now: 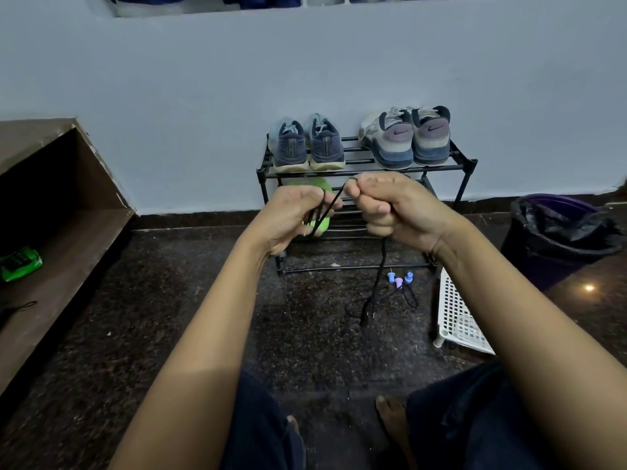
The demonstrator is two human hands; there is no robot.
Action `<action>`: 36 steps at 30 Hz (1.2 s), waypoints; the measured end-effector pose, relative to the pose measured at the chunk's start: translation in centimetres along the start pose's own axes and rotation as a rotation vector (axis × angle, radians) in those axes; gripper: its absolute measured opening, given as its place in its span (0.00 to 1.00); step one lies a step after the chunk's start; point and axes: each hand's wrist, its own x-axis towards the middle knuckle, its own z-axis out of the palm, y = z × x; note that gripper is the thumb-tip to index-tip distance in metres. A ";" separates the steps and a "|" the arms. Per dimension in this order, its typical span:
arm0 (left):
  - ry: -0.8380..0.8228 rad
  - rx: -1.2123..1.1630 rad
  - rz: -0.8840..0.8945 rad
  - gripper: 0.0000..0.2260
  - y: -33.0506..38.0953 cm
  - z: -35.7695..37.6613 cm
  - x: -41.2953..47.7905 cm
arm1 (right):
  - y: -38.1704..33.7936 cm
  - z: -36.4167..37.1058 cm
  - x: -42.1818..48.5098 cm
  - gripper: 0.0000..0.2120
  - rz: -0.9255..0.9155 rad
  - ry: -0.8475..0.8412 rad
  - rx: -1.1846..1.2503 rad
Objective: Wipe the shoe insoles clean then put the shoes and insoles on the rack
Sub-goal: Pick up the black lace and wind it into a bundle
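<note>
Legs (268,432) fold nearest; left hand (293,217) and right hand (393,208) each pinch a black lace (336,200) stretched between them. Four shoes (325,147) sit on the top shelf of the rack (373,172), a green insole (315,184) beneath, so little seems left.

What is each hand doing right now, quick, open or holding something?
Left hand: closed, pinching the black lace.
Right hand: closed, gripping the same lace, whose loose end hangs down to the floor.

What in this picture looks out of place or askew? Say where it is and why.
The white basket lies tipped on its side on the floor right of the rack; small coloured pegs lie loose beside it.
</note>
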 end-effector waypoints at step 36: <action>-0.095 -0.602 -0.263 0.13 2.5 1.4 -1.7 | 3.1 -1.3 2.9 0.07 -0.252 0.211 -0.555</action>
